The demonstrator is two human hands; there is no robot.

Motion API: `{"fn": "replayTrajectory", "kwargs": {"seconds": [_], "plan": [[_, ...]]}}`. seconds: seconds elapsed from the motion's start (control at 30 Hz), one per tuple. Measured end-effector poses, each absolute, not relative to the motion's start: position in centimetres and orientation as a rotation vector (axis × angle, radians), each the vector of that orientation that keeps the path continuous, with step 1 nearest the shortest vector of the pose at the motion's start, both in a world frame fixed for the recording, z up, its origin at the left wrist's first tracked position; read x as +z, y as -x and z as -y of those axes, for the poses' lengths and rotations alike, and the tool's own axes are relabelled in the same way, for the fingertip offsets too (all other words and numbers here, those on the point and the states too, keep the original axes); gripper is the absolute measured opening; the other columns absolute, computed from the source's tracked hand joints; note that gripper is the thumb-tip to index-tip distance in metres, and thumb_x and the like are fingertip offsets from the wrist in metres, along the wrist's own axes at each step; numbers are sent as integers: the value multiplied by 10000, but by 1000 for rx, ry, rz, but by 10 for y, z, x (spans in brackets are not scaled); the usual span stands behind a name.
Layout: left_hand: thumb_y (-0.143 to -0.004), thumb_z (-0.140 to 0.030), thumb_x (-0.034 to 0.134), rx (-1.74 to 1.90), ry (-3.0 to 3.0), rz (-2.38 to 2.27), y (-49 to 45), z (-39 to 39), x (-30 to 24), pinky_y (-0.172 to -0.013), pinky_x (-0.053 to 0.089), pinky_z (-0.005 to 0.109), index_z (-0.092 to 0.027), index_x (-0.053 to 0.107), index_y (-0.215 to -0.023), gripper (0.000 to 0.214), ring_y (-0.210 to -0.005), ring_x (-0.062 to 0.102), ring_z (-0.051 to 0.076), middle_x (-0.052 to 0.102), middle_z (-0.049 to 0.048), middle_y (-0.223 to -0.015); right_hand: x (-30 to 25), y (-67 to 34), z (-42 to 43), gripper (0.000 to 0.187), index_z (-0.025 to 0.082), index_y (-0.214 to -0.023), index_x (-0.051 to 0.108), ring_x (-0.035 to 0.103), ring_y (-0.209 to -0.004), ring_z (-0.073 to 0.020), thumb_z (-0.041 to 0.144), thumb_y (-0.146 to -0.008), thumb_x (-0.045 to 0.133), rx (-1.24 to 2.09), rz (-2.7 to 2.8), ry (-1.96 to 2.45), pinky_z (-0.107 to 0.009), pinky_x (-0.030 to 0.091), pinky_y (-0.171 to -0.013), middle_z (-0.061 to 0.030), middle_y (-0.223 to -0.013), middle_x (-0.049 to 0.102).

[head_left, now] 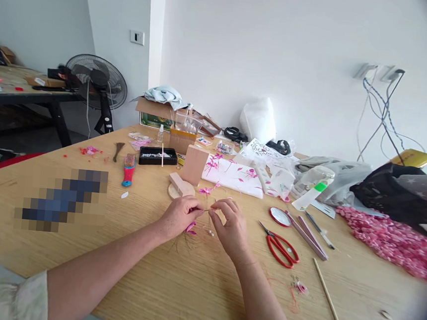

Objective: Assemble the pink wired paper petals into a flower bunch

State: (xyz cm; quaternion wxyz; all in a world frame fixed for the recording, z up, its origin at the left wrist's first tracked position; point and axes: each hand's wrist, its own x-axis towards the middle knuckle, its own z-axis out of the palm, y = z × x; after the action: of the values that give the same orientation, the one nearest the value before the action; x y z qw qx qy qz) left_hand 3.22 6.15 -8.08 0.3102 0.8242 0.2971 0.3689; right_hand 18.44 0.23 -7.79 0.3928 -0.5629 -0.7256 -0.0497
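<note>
My left hand (180,218) is closed in a pinch on the thin stem of a pink artificial flower (206,191), whose blossoms stand up just beyond my fingertips. Facing it, my right hand (231,229) pinches a fine strand (211,210) that runs across to the left fingertips; whether it is thread or wire I cannot tell. Below the left hand hangs another pink blossom (191,228), with thin wires trailing toward the tabletop. Small white beads (210,233) show between the hands. A round wooden base with a block (181,186) lies just behind.
Red-handled scissors (283,250), a round mirror (279,216) and a wooden stick (330,302) lie to the right. Pink flowers rest on a white foam board (234,179) behind. Leftward are a red brush (129,170) and a black tray (157,156). Pink trim (389,242) covers the right edge.
</note>
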Motion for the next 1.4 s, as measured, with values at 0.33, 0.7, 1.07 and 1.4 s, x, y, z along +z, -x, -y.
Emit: {"fn": "replayTrajectory", "kwargs": {"seconds": [0.33,0.7,1.07,1.4], "plan": [[-767,-143,536,919,-2551,-729,-29,-64,-78,-612,353,216,-137,606,-652,135,-643,501,116,545,1,-616,-80,-181,-1,169,202,-690,515,520,-560,-105,204,-821,408,190,1776,1538,-201,362,-565,25,-592,571],[-823,-222,474,812,-2853,-624,-25,-71,-79,-656,329,247,-144,602,-655,224,-657,490,121,546,3,-626,-79,-180,-4,169,189,-713,511,509,-664,-139,155,-830,393,-119,1983,1767,-207,313,-566,-19,-674,561],[-813,-190,475,704,-2850,-491,-22,-74,-76,-640,310,244,-144,593,-631,222,-639,467,114,531,-1,-616,-68,-182,-1,125,178,-712,549,549,-593,-163,157,-787,451,-334,2055,2087,-249,214,-488,-65,-645,617],[-735,-127,531,849,-2064,-658,-25,-66,-65,-576,328,214,-134,588,-640,111,-600,448,96,499,-18,-615,-72,-210,-3,119,183,-762,548,500,-577,-152,175,-707,442,23,1309,1794,-252,313,-538,-26,-652,573]]}}
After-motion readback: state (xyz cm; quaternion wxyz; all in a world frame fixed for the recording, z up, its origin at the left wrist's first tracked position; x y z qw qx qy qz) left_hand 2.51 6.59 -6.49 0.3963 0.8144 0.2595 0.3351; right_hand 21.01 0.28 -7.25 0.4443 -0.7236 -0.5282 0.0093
